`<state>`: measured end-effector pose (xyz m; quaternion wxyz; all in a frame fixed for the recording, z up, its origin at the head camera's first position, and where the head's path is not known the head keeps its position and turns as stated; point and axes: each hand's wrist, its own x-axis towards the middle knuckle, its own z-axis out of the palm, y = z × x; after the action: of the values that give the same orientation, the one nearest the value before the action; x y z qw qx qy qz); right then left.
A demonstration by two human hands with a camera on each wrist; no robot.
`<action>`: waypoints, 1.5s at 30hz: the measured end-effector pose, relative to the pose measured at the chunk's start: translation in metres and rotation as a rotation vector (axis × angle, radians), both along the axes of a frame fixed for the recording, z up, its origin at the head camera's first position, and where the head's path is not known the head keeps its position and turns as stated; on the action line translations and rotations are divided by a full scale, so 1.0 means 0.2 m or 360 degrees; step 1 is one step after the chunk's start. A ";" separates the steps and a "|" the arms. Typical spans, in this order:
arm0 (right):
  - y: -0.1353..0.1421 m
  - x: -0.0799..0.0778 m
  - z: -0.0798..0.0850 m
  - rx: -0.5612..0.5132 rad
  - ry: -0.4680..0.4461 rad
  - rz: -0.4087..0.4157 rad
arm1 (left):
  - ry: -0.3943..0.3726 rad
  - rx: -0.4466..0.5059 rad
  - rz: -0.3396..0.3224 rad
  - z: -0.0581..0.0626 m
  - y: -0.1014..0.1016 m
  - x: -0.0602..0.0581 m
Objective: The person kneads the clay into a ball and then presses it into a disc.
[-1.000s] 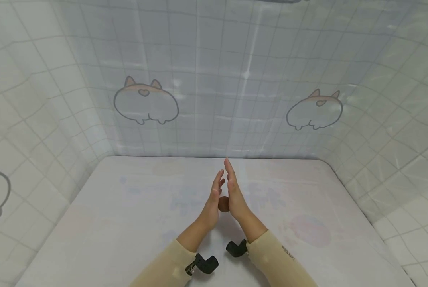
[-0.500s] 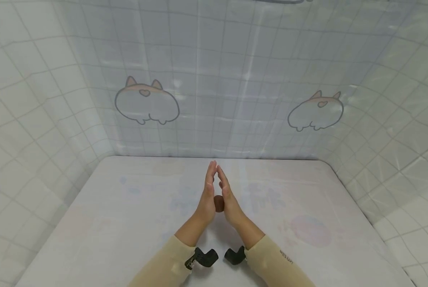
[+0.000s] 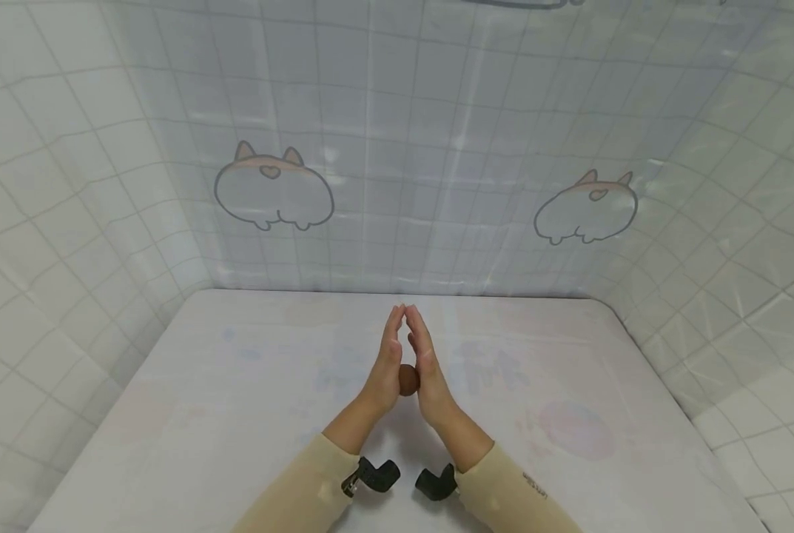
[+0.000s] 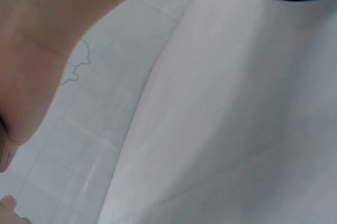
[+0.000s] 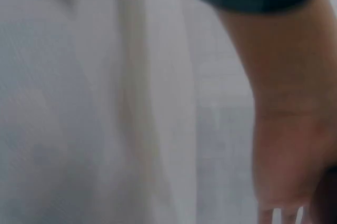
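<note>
A small brown ball point(image 3: 408, 380), perhaps of clay or dough, sits between my two palms above the white table. My left hand point(image 3: 385, 374) touches it from the left with straight fingers. On the other side, my right hand point(image 3: 433, 379) lies against it, its fingers also straight. The fingertips lean together at the top while the wrists stand apart. In the right wrist view the dark edge of the ball point(image 5: 326, 197) shows beside my right palm point(image 5: 284, 161). The left wrist view catches only the heel of my left hand point(image 4: 31, 77); the ball is hidden there.
The white table point(image 3: 237, 414), with faint coloured prints, spreads around both hands. A tile-patterned sheet point(image 3: 403, 148) with cartoon animal drawings rises behind it and along both sides. Black wrist-worn devices point(image 3: 379, 474) jut inward from the beige sleeves point(image 3: 303, 488).
A second ago my right hand reached further forward than my left; it has slid back, and the fingertips are now level. Hands and ball have shifted slightly left overall.
</note>
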<state>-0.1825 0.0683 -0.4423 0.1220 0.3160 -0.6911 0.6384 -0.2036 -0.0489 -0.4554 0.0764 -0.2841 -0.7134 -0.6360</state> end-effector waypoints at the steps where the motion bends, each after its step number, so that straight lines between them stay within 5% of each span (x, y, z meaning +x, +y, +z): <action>1: 0.01 0.00 0.01 0.0002 0.0001 -0.0030 | 0.0004 -0.0028 -0.0011 -0.01 0.00 0.00; 9: 0.05 -0.06 0.03 -0.0106 -0.0022 -0.0189 | -0.0043 -0.0093 -0.0188 -0.02 0.02 0.05; 16: 0.06 -0.09 0.01 -0.0202 -0.0086 -0.0164 | -0.0054 -0.0011 -0.0324 -0.01 0.03 0.08; 32: -0.01 -0.02 -0.05 -0.0066 -0.0131 0.0037 | 0.0031 0.0121 -0.0002 0.07 0.01 0.04; 45: 0.00 0.02 0.03 -0.0047 -0.0004 -0.0053 | -0.0002 -0.0005 0.0054 -0.01 -0.01 0.00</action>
<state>-0.1783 0.0686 -0.4368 0.1362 0.3018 -0.6870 0.6468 -0.2026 -0.0501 -0.4565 0.0863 -0.2719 -0.7191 -0.6337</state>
